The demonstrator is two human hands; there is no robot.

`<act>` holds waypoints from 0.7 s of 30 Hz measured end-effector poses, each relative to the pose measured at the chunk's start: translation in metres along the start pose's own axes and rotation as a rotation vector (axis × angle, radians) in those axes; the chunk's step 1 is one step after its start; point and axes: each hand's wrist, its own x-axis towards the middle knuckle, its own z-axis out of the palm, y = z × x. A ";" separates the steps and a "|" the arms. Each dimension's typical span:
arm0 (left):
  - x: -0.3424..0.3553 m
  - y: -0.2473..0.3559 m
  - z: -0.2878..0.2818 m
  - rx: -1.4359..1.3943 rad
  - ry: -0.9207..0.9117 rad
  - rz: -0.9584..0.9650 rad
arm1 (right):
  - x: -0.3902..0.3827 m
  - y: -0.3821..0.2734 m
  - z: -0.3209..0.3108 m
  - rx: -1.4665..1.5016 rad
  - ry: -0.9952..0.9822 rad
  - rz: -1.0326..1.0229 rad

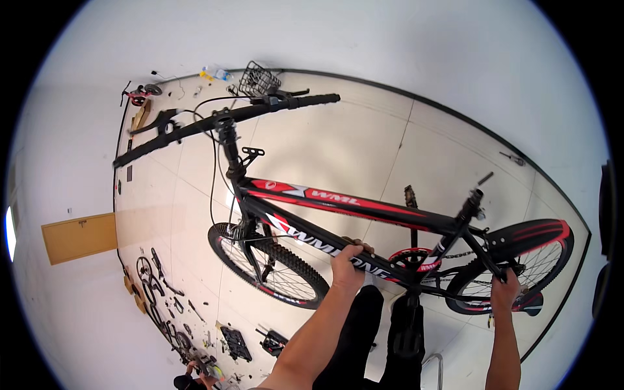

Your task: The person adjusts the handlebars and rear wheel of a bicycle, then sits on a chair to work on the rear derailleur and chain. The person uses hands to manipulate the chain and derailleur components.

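Observation:
A black and red bicycle (364, 207) stretches across the view, handlebar to the left and rear wheel to the right. My left hand (348, 268) is closed around the lower frame tube, ahead of the red chainring (413, 258). My right hand (505, 290) grips a thin rear frame tube beside the rear wheel (539, 270); its fingers are partly hidden. The front wheel (270, 266) shows below the frame. No saddle sits on top of the seat tube (469, 207). A dark, saddle-like piece (533, 304) shows behind the rear wheel.
A wire basket (259, 79) lies by the far wall, and a small red bike (138, 95) stands in the far left corner. Tool cases (235, 343) and several loose bike parts (153, 286) cover the left floor. Another person (190, 380) works at the lower left.

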 end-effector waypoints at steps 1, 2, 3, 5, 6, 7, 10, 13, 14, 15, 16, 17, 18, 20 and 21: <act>-0.007 0.006 0.017 -0.035 -0.056 0.016 | 0.002 0.005 -0.002 0.041 0.079 -0.043; -0.011 0.009 0.033 -0.054 -0.065 0.035 | 0.004 0.011 -0.004 0.030 0.182 -0.061; -0.014 0.006 0.038 -0.086 -0.083 0.006 | 0.003 0.017 -0.010 0.038 0.158 0.025; -0.013 0.003 0.051 -0.086 -0.174 -0.018 | 0.004 0.027 -0.016 0.041 0.254 0.026; -0.008 0.000 0.058 -0.070 -0.186 -0.045 | 0.008 0.035 -0.019 0.027 0.299 -0.025; -0.008 0.002 0.065 -0.036 -0.148 -0.063 | 0.009 0.036 -0.017 0.039 0.340 -0.026; 0.033 -0.009 0.040 -0.121 -0.204 -0.163 | 0.022 0.038 -0.018 0.058 0.349 -0.068; 0.036 0.002 0.063 -0.096 -0.269 -0.094 | 0.025 0.032 -0.010 0.035 0.350 -0.024; 0.044 -0.002 0.061 -0.089 -0.292 -0.106 | 0.025 0.043 -0.005 0.060 0.311 -0.003; 0.054 -0.001 0.065 -0.072 -0.315 -0.095 | 0.037 0.050 0.005 0.109 0.271 0.013; 0.059 -0.003 0.075 -0.057 -0.329 -0.039 | 0.046 0.044 0.013 0.112 0.236 0.013; 0.070 -0.009 0.079 -0.060 -0.341 -0.037 | 0.053 0.049 0.023 0.184 0.237 -0.015; 0.074 -0.020 0.082 -0.047 -0.335 -0.055 | 0.050 0.065 0.036 0.200 0.270 -0.004; 0.082 -0.041 0.071 -0.052 -0.340 -0.062 | 0.043 0.074 0.032 0.132 0.291 0.046; 0.091 -0.047 0.063 -0.052 -0.359 -0.053 | 0.045 0.077 0.031 0.135 0.272 0.066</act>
